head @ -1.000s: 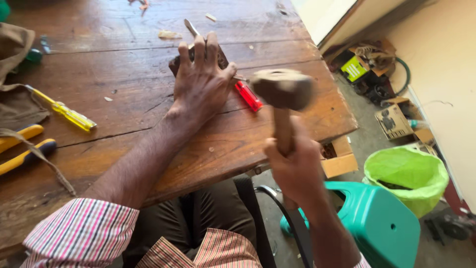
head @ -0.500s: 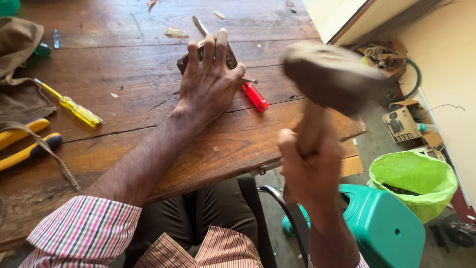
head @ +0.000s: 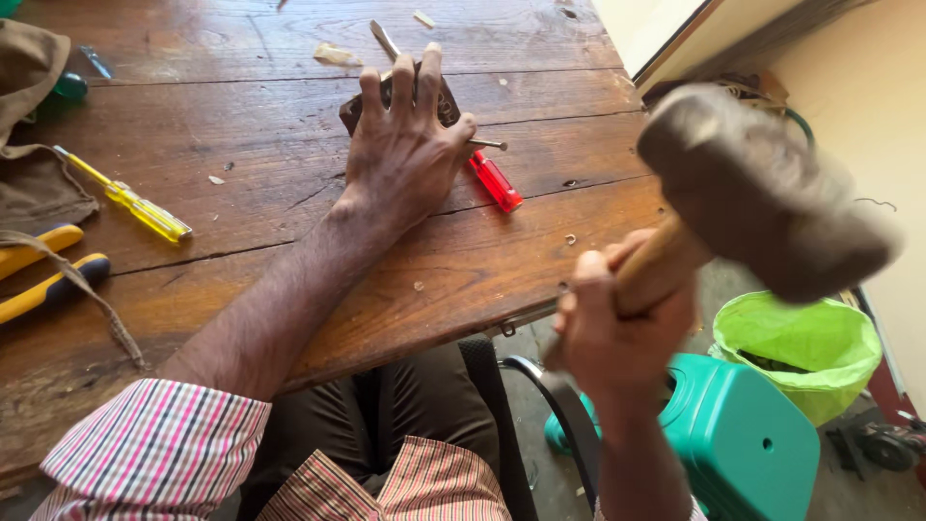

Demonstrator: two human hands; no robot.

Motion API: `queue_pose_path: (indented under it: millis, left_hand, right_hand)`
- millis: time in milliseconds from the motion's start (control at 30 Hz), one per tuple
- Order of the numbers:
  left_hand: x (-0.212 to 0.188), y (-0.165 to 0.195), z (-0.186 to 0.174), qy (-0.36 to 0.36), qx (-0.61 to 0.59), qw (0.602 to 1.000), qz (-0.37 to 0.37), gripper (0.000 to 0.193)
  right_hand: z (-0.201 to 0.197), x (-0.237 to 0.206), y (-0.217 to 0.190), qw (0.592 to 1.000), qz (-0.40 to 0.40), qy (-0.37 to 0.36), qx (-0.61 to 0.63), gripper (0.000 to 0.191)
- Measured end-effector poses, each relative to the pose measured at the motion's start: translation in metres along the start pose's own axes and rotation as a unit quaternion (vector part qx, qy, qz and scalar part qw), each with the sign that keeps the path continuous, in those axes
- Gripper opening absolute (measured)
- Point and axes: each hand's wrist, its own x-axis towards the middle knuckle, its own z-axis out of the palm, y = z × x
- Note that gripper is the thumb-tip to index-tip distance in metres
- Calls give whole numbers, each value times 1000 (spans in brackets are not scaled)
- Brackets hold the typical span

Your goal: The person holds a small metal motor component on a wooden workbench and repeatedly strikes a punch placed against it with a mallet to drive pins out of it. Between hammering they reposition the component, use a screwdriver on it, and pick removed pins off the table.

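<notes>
My left hand (head: pixel 405 154) lies flat with fingers spread on a small dark piece (head: pixel 359 112) on the wooden table (head: pixel 241 212), pressing it down. A red-handled screwdriver (head: pixel 494 179) lies just right of that hand, its metal shaft running under the fingers. My right hand (head: pixel 617 328) is off the table's front right corner, gripping the wooden handle of a large mallet (head: pixel 762 193). The mallet head is raised high and close to the camera, blurred.
A yellow-handled screwdriver (head: pixel 135 205) and yellow-and-blue pliers (head: pixel 43 275) lie at the left, beside a brown cloth bag (head: pixel 34 125). A metal tool (head: pixel 386 41) and wood chips lie behind the hand. A teal plastic stool (head: pixel 743 434) and green bag (head: pixel 810 347) stand on the floor at right.
My right hand has swung the mallet up and to the right, nearer the camera. My left hand stays pressed on the dark piece.
</notes>
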Motion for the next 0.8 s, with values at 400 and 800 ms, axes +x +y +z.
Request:
queue_pose_path:
  millis: [400, 800]
  left_hand:
    - [-1, -2, 3, 8, -3, 1000, 18, 28]
    - [2, -2, -5, 26, -51, 998, 18, 45]
  right_hand:
    - [-15, 4, 14, 998, 47, -29, 3, 15]
    - [-27, 1, 17, 977, 189, -87, -56, 15]
